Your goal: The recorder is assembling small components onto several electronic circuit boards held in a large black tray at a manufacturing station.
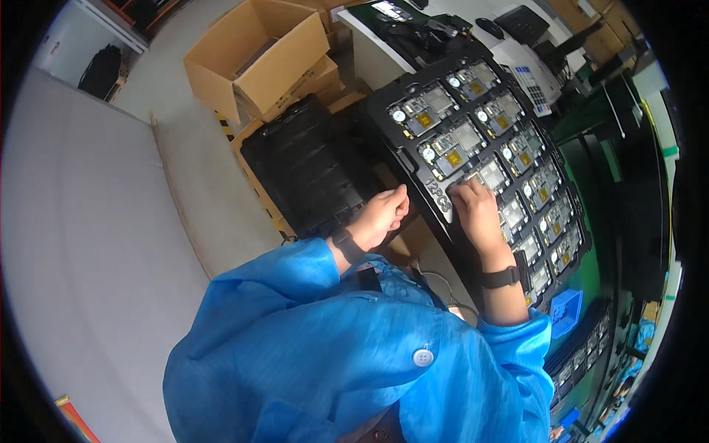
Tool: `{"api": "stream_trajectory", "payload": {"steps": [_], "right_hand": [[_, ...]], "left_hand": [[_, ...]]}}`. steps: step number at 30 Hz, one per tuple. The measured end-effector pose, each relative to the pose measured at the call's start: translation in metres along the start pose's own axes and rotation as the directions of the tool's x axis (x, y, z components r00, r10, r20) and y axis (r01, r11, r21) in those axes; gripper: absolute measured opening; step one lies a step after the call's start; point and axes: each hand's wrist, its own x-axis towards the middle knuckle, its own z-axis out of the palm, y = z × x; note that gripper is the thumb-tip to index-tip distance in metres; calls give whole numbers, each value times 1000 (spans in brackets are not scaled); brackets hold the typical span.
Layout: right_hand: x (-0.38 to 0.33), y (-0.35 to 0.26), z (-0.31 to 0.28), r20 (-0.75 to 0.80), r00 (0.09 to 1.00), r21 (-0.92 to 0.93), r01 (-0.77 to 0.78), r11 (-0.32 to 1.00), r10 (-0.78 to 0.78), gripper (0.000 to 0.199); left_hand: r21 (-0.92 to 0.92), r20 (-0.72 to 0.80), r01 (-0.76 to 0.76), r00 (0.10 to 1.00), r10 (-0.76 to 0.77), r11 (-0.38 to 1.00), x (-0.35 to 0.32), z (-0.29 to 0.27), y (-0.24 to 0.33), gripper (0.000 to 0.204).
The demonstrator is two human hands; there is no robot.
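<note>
A black tray [419,161] with moulded pockets lies on the workbench in front of me, holding several circuit boards. My right hand [478,214] is over the tray's near side, its fingers pinched at the left end of one circuit board [490,174]. What the fingertips hold, if anything, is hidden. Neighbouring boards, such as this circuit board [450,151], carry a round white sticker and a yellow square patch. To the left, off the tray's edge, my left hand [380,216] is curled closed in the air; its palm cannot be seen.
Left of the bench sits a stack of black trays [303,166], beside an open cardboard box [258,59]. A blue bin [566,311] stands on the green mat [583,284] at right. Behind are a black keyboard [522,23] and a mouse [489,28]. A grey partition [96,236] borders the left.
</note>
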Motion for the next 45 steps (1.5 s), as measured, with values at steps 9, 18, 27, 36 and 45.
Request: {"api": "stream_trajectory", "payload": {"steps": [9, 18, 27, 36, 45], "right_hand": [[20, 19, -9, 169, 947, 61, 265, 962, -272, 10], [38, 22, -14, 342, 894, 170, 244, 955, -290, 1], [29, 31, -15, 298, 940, 395, 38, 918, -168, 3], [19, 38, -20, 376, 925, 606, -294, 739, 60, 5], [23, 29, -6, 150, 978, 344, 87, 935, -147, 5]], "left_hand": [[13, -38, 69, 997, -69, 998, 2, -4, 0, 35], [-1, 8, 56, 998, -56, 998, 14, 14, 3, 34], [16, -13, 77, 997, -77, 997, 17, 21, 10, 34], [168, -36, -49, 998, 56, 985, 18, 28, 19, 34], [296, 25, -48, 999, 42, 954, 9, 40, 20, 30]]}}
